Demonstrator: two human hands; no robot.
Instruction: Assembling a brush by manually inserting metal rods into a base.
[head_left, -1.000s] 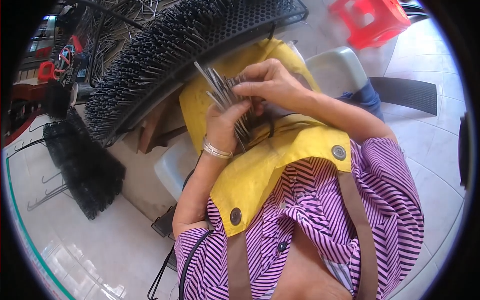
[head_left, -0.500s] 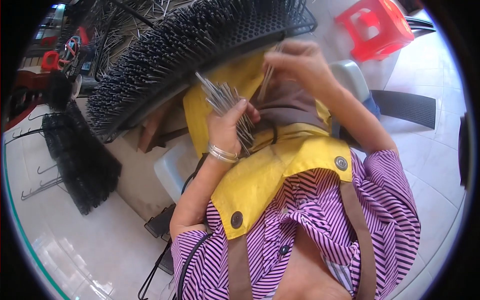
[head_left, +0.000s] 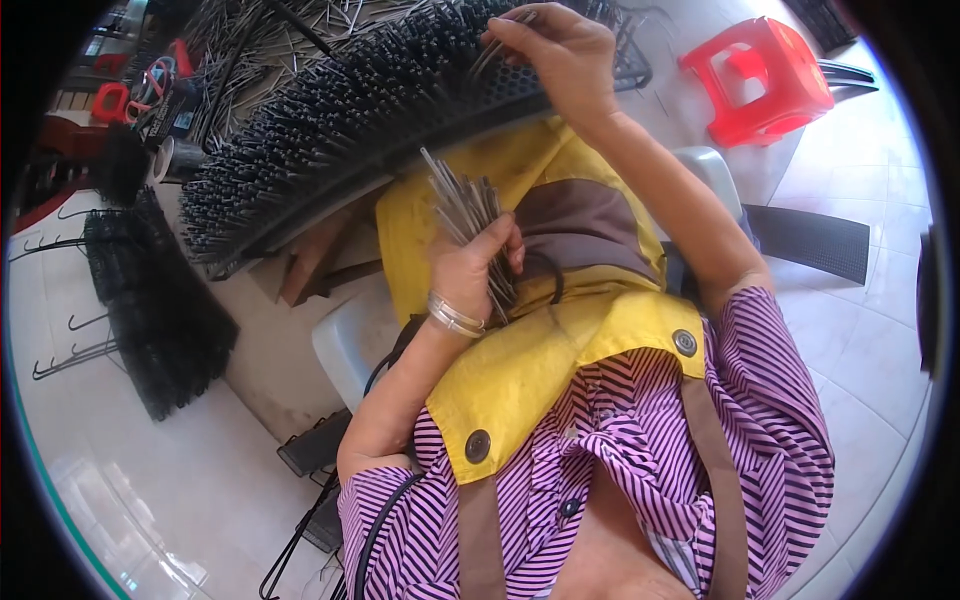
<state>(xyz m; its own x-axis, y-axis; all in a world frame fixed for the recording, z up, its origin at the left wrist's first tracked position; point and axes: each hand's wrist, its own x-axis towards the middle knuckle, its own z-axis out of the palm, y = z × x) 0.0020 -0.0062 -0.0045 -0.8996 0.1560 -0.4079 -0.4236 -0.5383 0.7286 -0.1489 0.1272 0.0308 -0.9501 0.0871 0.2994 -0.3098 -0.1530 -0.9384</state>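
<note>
My left hand (head_left: pixel 468 265) is wrapped round a bundle of thin grey metal rods (head_left: pixel 462 207), held over my lap and fanning out at the upper end. My right hand (head_left: pixel 570 55) is at the far side, pinching a few of the same thin rods (head_left: pixel 505 45) above a long black perforated rack (head_left: pixel 630 68). Rows of dark rods (head_left: pixel 330 130) stand upright in the rack's holes, packed close on the left and middle. Bare holes show under my right hand, near the rack's right end. How many rods the right hand holds cannot be made out.
Loose rods (head_left: pixel 345 18) lie scattered behind the rack. A red plastic stool (head_left: pixel 765 80) stands at the far right. Black bristly bunches (head_left: pixel 160 310) with wire hooks lie at the left. A yellow apron (head_left: pixel 540 340) covers my lap; a dark mesh panel (head_left: pixel 812 242) is at the right.
My right hand has moved up and left from over my lap to above the rack, carrying rods with it. My left hand has shifted slightly right and down with its bundle.
</note>
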